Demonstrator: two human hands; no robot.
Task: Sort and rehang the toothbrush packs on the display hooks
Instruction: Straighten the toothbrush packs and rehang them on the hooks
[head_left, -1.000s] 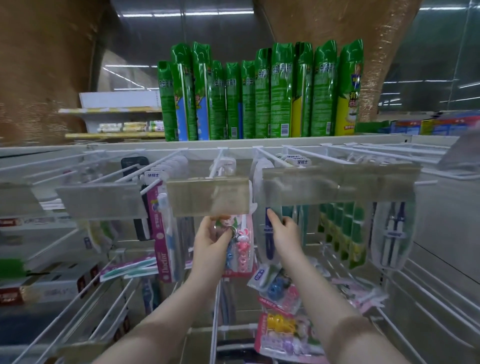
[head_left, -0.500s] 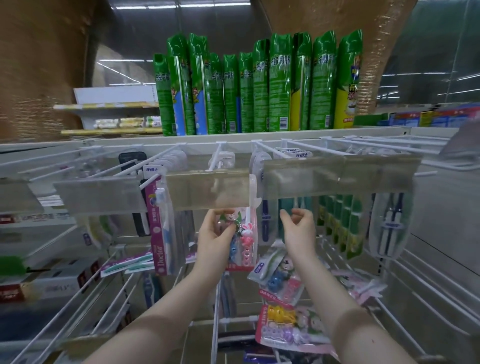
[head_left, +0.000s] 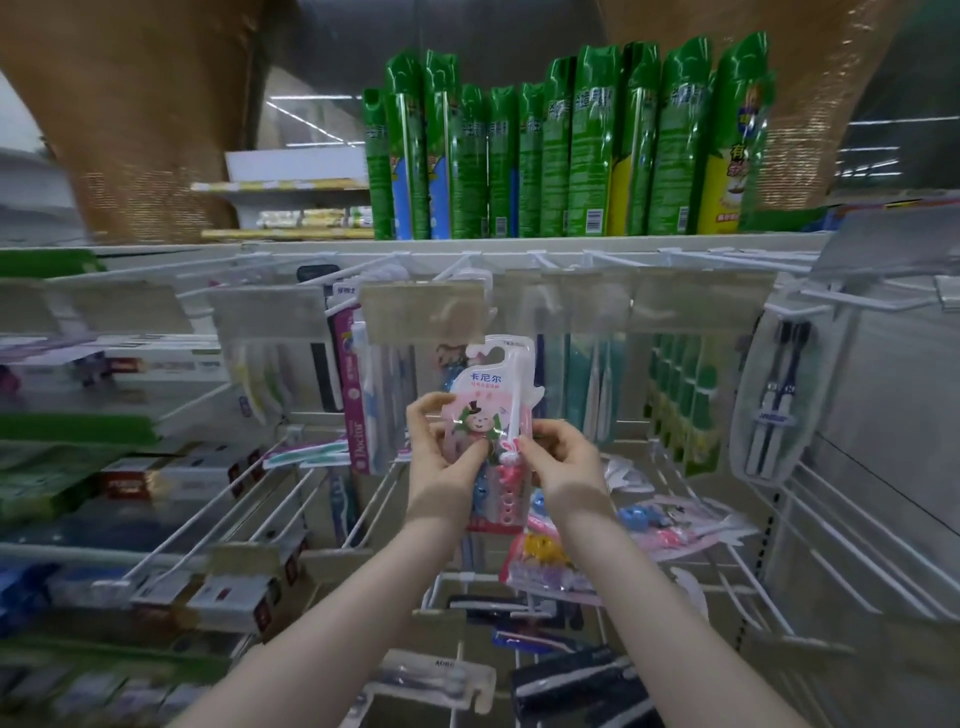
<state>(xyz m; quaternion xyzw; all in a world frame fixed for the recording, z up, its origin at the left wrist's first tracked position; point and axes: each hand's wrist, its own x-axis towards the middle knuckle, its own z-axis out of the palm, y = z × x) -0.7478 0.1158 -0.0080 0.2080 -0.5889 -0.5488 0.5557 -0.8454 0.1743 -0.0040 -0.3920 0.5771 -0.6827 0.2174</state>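
A pink children's toothbrush pack (head_left: 493, 395) with a cartoon figure and a white hang tab is upright in front of me, below the row of white display hooks (head_left: 467, 265). My left hand (head_left: 441, 452) grips its left edge, thumb across the front. My right hand (head_left: 558, 457) pinches its right edge. The pack's tab sits just under a cloudy price-label strip (head_left: 423, 312) and is off any hook. More children's packs (head_left: 670, 525) lie loose on the wire hooks below right.
Green spray cans (head_left: 561, 150) stand on the top shelf. Other toothbrush packs hang left (head_left: 358, 395) and right (head_left: 774, 405). Toothpaste boxes (head_left: 171, 473) fill shelves at left. Dark packs (head_left: 571, 680) lie low in front.
The pink pack has come off its hook, out from behind the label strip and toward me. My right hand left the blue pack behind and joined my left on the pink pack.
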